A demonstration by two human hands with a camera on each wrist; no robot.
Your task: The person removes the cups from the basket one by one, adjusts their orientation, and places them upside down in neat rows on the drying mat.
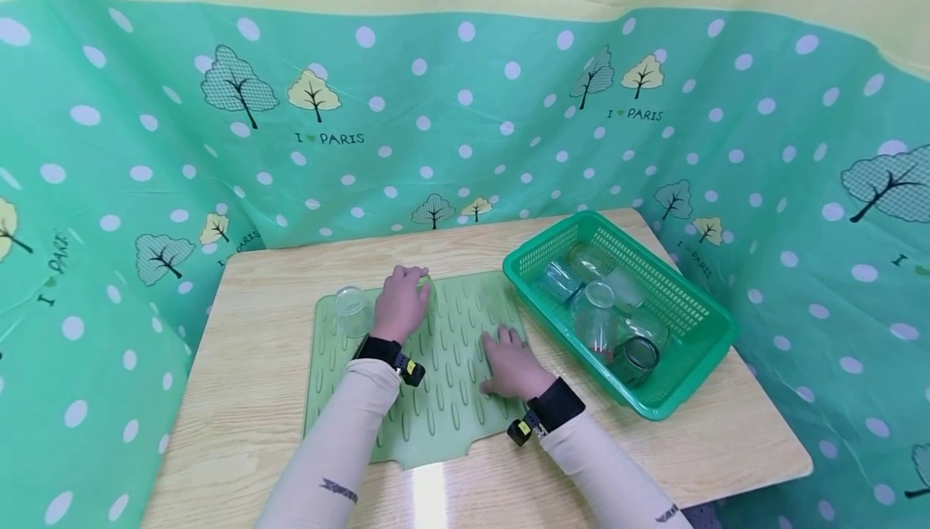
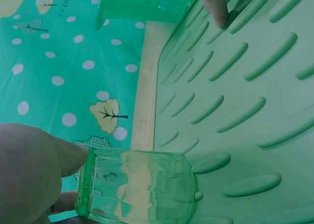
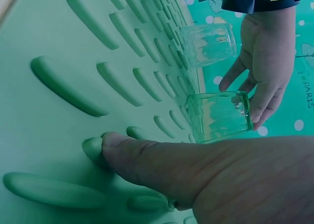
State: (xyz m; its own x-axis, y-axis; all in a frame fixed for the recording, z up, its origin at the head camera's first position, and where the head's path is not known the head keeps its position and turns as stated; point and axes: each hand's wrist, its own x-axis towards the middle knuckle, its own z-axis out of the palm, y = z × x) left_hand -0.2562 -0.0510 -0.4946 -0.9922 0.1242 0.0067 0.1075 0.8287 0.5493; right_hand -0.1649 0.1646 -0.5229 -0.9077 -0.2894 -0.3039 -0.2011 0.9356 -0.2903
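The left hand (image 1: 400, 303) has a narrow grip, pinching the green glass (image 2: 142, 187) between thumb and fingers at its thick end. The green glass is located at the far edge of the mat (image 1: 430, 442). Its thick end is directed away from the mat; the opposite end is at the ridges, and contact there cannot be confirmed.

The right hand (image 1: 516, 366) has a wide grip, holding nothing: fingers are spread, and the thumb tip rests on a ridge near the right side of the mat.

A clear glass (image 1: 353, 312) stands on the mat at its far left corner, just beside the left hand. The mat lies flat on the surface (image 1: 232, 400). The basket (image 1: 676, 303) is positioned just beside the right edge of the mat. It contains several pieces of glassware (image 1: 597, 323), some lying, one tilted. Dotted cloth (image 1: 450, 137) hangs behind the surface.
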